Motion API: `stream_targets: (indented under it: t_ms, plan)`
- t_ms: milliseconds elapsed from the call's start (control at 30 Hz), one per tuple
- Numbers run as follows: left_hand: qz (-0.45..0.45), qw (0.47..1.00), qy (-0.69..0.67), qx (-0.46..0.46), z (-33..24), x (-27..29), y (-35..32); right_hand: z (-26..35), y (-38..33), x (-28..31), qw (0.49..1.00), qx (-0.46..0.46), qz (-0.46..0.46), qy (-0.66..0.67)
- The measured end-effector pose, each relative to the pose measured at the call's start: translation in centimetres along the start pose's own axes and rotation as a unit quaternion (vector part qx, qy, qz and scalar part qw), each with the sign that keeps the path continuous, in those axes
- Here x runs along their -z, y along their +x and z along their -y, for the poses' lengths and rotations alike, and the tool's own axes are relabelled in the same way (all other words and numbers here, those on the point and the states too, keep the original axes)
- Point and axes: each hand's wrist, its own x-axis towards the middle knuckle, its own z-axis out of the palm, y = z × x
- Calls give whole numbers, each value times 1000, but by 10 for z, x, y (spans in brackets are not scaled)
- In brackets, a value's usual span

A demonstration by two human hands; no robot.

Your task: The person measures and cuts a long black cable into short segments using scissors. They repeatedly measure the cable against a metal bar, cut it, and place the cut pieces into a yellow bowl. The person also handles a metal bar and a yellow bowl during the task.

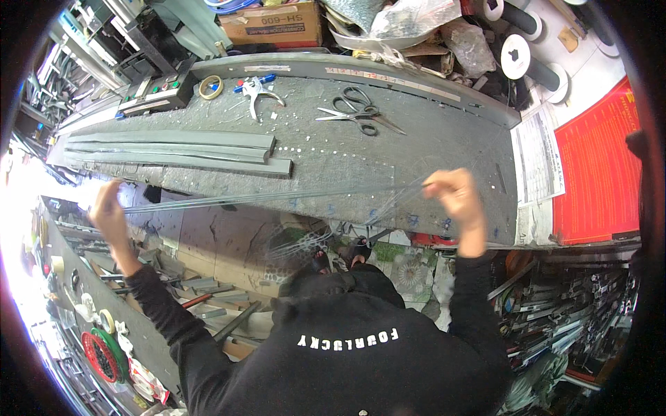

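A bundle of thin clear strands [277, 197] is stretched between my two hands, running along the front edge of a long grey worktable [430, 149]. My left hand [109, 208] grips one end at the far left, past the table's corner. My right hand [454, 197] pinches the other end over the table's front right part. Loose strand ends [305, 239] hang down below the table edge in the middle. Both sleeves are black.
On the table lie long grey flat strips [173, 149], large scissors [357, 114], a blue-handled plier tool [255, 90], a tape roll [211, 86] and a control box [156, 93]. A cardboard box [274, 24] and bags sit behind. Red sheet [596, 166] at right. Metal offcuts [208, 298] cover the floor.
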Motion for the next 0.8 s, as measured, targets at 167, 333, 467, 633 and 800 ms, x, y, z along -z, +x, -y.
stream_targets:
  t_ms: [167, 333, 467, 633, 800]
  plan:
    - [-107, 969, 209, -82, 62, 110, 44, -29, -31, -165, 944, -100, 225, 221]
    - [-148, 954, 261, -15, 143, 166, 60, -42, -27, -121, 945, -139, 237, 177]
    - [-122, 944, 307, -6, 204, 183, 45, -62, -7, 24, 991, -116, 12, -70]
    - [-132, 935, 316, 95, 254, 154, -5, -89, -31, 99, 988, -74, -105, -88]
    - [-87, 925, 269, 254, 306, 140, -27, -65, -55, -69, 950, -109, -56, 289]
